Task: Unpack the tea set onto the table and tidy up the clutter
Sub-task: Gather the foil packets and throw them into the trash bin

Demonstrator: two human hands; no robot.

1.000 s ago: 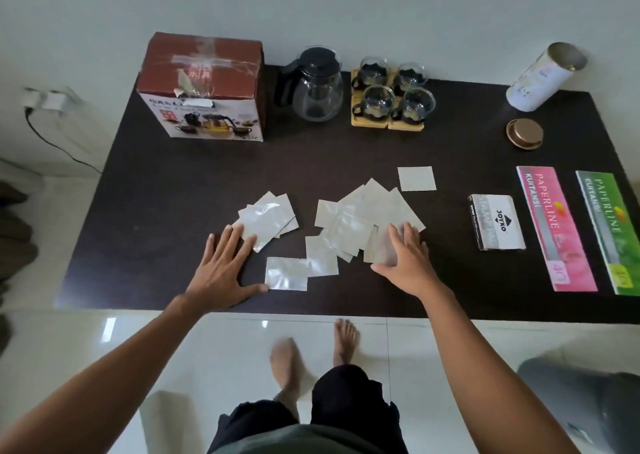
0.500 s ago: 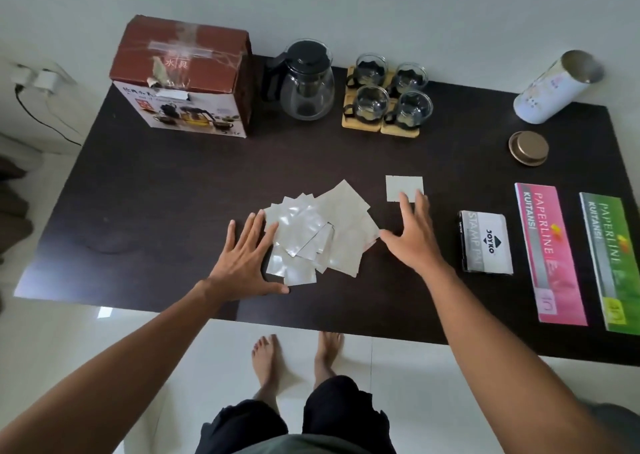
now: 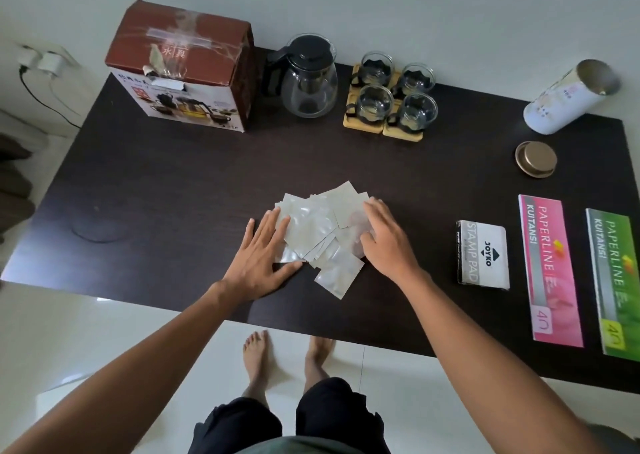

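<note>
We see both hands flat on a dark, matte wood-grain table point(image 3: 156, 183), pressing from either side on a loose pile of packets point(image 3: 320, 232), small square sachets, some glossy silver foil, some dull paper. The left hand point(image 3: 261, 258) lies palm down with fingers spread and straight, its fingertips over the pile's left edge; it grips nothing. The right hand point(image 3: 384, 240) is likewise unclenched, fingers slightly curved and resting on the pile's right side. One crinkled foil packet sticks out at the near edge. Along the far edge stands the tea set: a round clear glass teapot point(image 3: 308, 79) with a black lid and handle, just right of a brown cardboard box point(image 3: 183, 69) sealed with shiny tape, and four small glass cups point(image 3: 394, 95) in black holders on pale wooden coasters. At far right a white cylindrical tin point(image 3: 568, 102) lies tilted, its round bronze lid point(image 3: 535, 159) apart on the table. Nearer us lie a flat stamp pad point(image 3: 483, 256) box, a long pink booklet point(image 3: 549, 268) and a green booklet point(image 3: 614, 285).
</note>
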